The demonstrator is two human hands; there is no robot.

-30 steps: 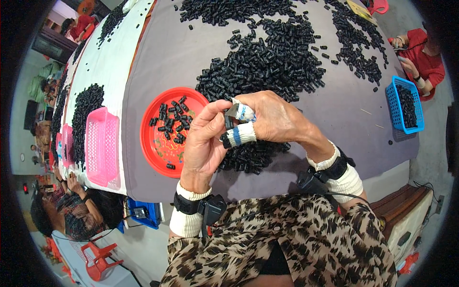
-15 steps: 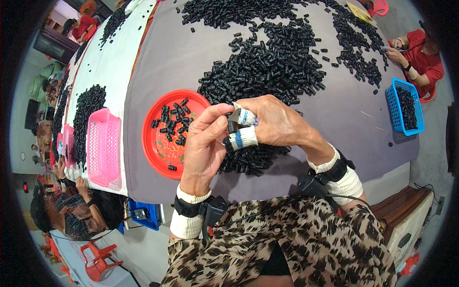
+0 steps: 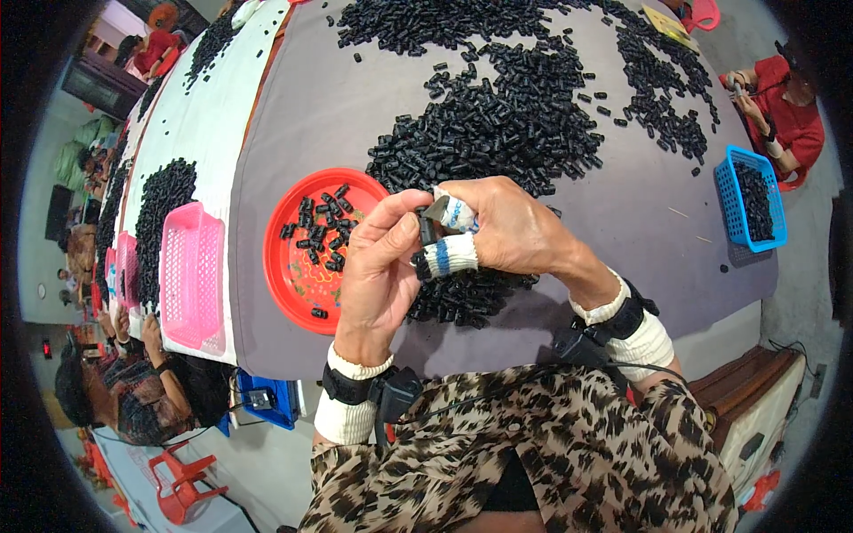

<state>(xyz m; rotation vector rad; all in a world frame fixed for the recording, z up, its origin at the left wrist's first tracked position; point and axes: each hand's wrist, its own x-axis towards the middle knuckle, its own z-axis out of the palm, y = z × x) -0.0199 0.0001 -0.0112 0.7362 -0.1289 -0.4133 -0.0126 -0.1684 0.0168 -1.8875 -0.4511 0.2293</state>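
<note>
Over the near part of the table my two hands meet. Between its thumb and fingertips my left hand (image 3: 375, 275) pinches a small black cylindrical part (image 3: 427, 233). My right hand (image 3: 524, 224) is closed against it, with white wrappings (image 3: 456, 255) round its fingers. A small grey blade-like piece (image 3: 438, 209) shows between the right fingers, close to the black part; its grip is hidden. Left of my hands a round red tray (image 3: 283, 289) holds loose black parts (image 3: 325, 235). A large heap of similar black parts (image 3: 489, 133) lies beyond and partly beneath my hands.
A pink basket (image 3: 193, 275) stands on the white-covered table at left. A blue basket (image 3: 753, 191) of black parts is at the right edge. A person in red (image 3: 791, 120) sits beyond it; another person (image 3: 133, 391) works at far left.
My hands keep nearly the same pose, with only slight shifts of the fingers at the black part. The person at right has drawn their hands back from the table parts.
</note>
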